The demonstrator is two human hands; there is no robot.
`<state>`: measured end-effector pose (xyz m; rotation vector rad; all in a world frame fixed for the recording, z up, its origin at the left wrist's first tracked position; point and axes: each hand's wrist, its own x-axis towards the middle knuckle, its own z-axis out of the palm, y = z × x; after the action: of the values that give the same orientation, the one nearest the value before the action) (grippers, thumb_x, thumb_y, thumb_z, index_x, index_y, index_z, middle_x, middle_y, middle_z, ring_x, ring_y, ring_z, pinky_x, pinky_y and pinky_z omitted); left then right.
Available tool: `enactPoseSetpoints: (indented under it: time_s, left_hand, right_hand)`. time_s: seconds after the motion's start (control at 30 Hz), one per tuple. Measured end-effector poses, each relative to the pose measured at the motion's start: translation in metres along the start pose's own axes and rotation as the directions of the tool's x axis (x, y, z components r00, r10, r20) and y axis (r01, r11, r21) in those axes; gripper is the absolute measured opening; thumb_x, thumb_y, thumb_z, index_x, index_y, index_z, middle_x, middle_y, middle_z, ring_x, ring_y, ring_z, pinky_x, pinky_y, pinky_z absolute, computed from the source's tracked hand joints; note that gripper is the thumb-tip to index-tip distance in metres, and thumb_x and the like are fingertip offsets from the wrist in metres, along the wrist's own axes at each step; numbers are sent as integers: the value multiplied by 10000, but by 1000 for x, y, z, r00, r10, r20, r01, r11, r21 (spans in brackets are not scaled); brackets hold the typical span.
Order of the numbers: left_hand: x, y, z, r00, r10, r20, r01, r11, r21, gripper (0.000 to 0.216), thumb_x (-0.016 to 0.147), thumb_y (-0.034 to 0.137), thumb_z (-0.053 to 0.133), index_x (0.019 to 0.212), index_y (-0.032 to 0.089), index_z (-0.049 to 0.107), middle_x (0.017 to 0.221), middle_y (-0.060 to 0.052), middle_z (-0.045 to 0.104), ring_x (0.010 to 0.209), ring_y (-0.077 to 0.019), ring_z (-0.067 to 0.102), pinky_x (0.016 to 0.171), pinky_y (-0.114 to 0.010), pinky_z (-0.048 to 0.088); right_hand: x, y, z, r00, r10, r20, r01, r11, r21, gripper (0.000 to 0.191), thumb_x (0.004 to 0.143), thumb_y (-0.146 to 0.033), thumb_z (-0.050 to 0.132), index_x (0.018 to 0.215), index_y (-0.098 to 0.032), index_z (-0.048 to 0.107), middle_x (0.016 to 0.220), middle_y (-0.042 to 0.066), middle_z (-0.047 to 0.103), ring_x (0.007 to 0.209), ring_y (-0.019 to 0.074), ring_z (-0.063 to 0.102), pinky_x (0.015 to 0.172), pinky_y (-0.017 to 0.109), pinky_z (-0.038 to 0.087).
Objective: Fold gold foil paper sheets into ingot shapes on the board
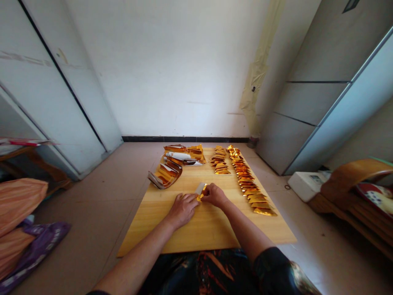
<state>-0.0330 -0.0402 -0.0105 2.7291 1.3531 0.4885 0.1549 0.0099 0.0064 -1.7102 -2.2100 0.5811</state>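
Note:
Both my hands meet over a small piece of gold foil paper (201, 191) on the wooden board (208, 229). My left hand (182, 209) lies knuckles up with its fingertips pressed on the paper's left side. My right hand (215, 195) pinches the paper's right edge with curled fingers. The paper shows a white underside and a gold face. Beyond my hands a fanned stack of flat gold sheets (166, 175) lies at the left of the board.
A long row of folded gold pieces (250, 186) runs down the board's right side, a shorter row (219, 160) beside it. More foil packs (184, 155) lie at the far edge. Bags (21, 229) sit left; a wooden chair (353, 184) and a white box (307, 184) stand right.

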Motion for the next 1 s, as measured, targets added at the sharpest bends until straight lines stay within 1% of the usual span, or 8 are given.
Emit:
enactPoseSetpoints:
  time_s: [0.2, 0.27, 0.37, 0.47, 0.67, 0.8, 0.9, 1.0]
  left_hand:
    - [2, 1, 2, 1000, -13, -14, 13, 1000, -2, 340, 788, 105, 501, 1034, 304, 623, 1228, -9, 597, 1134, -200, 513, 936, -402, 350]
    - [3, -1, 2, 1000, -16, -23, 16, 1000, -11, 296, 794, 120, 504, 988, 302, 632, 1206, 3, 609, 1123, -193, 516, 928, -395, 346]
    - [7, -3, -2, 999, -30, -42, 29, 1000, -8, 211, 801, 143, 512, 898, 277, 643, 1143, 6, 632, 1081, -181, 529, 909, -381, 342]
    - [11, -3, -7, 997, -27, -78, 30, 999, 32, 159, 811, 158, 509, 833, 244, 641, 1055, -11, 645, 1028, -179, 532, 894, -376, 337]
    - [17, 5, -5, 990, -70, -126, 85, 989, 121, 98, 817, 237, 559, 747, 200, 617, 881, -41, 624, 905, -196, 516, 795, -355, 355]
    - [18, 10, 0, 978, -120, -172, 144, 981, 132, 82, 819, 171, 546, 791, 201, 617, 866, -43, 612, 879, -195, 504, 746, -337, 357]
    - [18, 12, 4, 975, -123, -186, 149, 981, 127, 135, 831, 128, 516, 853, 204, 626, 861, -40, 616, 868, -196, 504, 733, -329, 370]
    - [17, 13, 9, 978, -118, -171, 137, 985, 104, 164, 863, 145, 484, 822, 190, 635, 825, -44, 617, 841, -193, 508, 735, -321, 390]
  right_hand:
    - [0, -7, 9, 995, 62, -76, -72, 989, -132, 248, 707, -380, 676, 877, -201, 645, 884, 12, 599, 663, 106, 544, 550, 211, 315]
    - [0, -4, 8, 996, -8, -92, -8, 985, -174, 219, 740, -365, 648, 905, -221, 648, 951, 19, 598, 745, 124, 554, 583, 218, 335]
    - [-5, 0, 3, 977, -193, -91, 161, 946, -280, 182, 793, -388, 602, 908, -261, 664, 1070, 25, 590, 951, 176, 515, 694, 251, 359]
    - [-12, 1, 1, 967, -246, -65, 203, 900, -386, 220, 859, -412, 518, 918, -259, 665, 1030, 42, 614, 1017, 210, 464, 781, 308, 339]
    - [-23, -9, 7, 983, -157, -91, 103, 894, -437, 271, 869, -426, 497, 920, -216, 662, 981, 82, 614, 985, 224, 473, 786, 335, 325]
    - [-29, -20, 10, 991, -69, -113, 13, 900, -435, 284, 861, -425, 515, 937, -199, 669, 989, 100, 611, 982, 233, 486, 779, 346, 335]
    - [-32, -28, 11, 992, -7, -126, -46, 908, -416, 287, 861, -422, 515, 955, -200, 671, 1009, 106, 608, 979, 234, 492, 772, 348, 345]
    - [-32, -34, 12, 991, 33, -130, -82, 914, -397, 282, 865, -397, 510, 966, -188, 669, 1018, 114, 604, 981, 240, 495, 763, 351, 357]
